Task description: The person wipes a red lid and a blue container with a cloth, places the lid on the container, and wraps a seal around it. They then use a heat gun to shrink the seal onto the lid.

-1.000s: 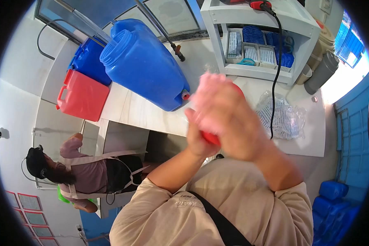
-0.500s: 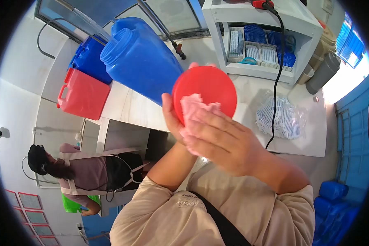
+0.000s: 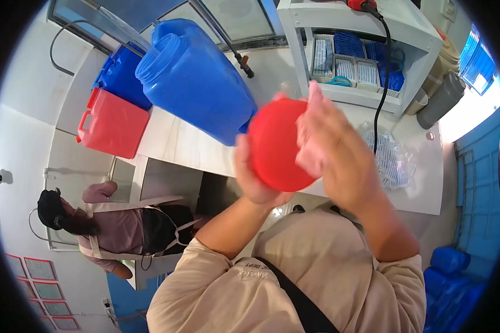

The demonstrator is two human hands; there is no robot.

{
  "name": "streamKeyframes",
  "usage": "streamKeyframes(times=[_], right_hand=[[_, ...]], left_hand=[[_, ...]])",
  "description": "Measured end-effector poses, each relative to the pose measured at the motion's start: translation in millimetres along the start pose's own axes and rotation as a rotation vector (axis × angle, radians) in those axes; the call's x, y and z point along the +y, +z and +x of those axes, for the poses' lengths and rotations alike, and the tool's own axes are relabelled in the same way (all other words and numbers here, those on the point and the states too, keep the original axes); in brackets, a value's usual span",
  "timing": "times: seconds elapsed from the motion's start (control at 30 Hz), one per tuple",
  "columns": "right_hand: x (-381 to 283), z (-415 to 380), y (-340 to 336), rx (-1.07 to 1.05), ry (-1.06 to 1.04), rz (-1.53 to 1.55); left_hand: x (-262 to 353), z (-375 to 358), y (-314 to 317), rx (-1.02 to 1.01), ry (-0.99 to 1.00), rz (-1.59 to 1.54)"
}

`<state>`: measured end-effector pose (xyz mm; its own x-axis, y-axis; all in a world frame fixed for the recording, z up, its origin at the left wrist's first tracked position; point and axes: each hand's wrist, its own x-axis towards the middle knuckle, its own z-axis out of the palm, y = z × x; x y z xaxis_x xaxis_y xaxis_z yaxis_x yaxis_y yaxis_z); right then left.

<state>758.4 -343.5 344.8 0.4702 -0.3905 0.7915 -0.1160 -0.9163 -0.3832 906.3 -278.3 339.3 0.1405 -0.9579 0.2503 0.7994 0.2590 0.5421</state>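
A red round lid point(image 3: 276, 145) is held up in front of my chest, its flat face toward me. My left hand point(image 3: 251, 176) grips it by the left and lower edge, with fingertips showing behind the top. In my right hand point(image 3: 347, 158) is a pink cloth point(image 3: 312, 133), pressed against the right side of the lid. That hand is slightly blurred, its fingers closed over the cloth. Just beyond the lid, a large blue jerrycan point(image 3: 197, 83) with an uncapped mouth lies tilted on the white counter point(image 3: 180, 136).
A red jerrycan point(image 3: 114, 125) and a darker blue jerrycan point(image 3: 122, 75) stand at left. A white shelf unit point(image 3: 366, 102) holds small baskets, with a black cable point(image 3: 384, 72) hanging before it. A clear bag point(image 3: 394, 164) lies at right. Another person point(image 3: 116, 230) works at lower left.
My right hand with the cloth has moved from the lid's lower face to its right edge. The lid has shifted right and down. The other person's arm has lifted.
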Motion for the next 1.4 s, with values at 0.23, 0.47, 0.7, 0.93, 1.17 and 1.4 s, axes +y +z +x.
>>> streamKeyframes(times=[0.23,0.47,0.7,0.93,1.17,1.4], right_hand=[[-44.0,8.2,17.3,-0.045,-0.133,0.072],[-6.8,-30.2,38.3,0.212,-0.011,0.170],[11.4,-3.5,-8.4,0.364,0.382,0.646],[-3.5,15.3,-21.1,0.029,-0.192,0.126],[-2.3,21.6,-8.3,0.053,-0.145,0.123],[22.6,-4.9,-8.8,0.006,-0.134,0.053]], left_hand=[[1.2,10.0,4.7,0.302,-0.023,0.085],[-1.3,15.2,8.0,0.051,0.090,-0.088],[-24.1,-3.3,0.2,-0.239,0.003,0.866],[-22.1,19.6,-21.6,-0.018,-0.232,0.590],[-28.4,6.3,0.2,0.040,-0.072,0.132],[1.9,7.1,-2.2,-0.058,-0.065,-0.042]])
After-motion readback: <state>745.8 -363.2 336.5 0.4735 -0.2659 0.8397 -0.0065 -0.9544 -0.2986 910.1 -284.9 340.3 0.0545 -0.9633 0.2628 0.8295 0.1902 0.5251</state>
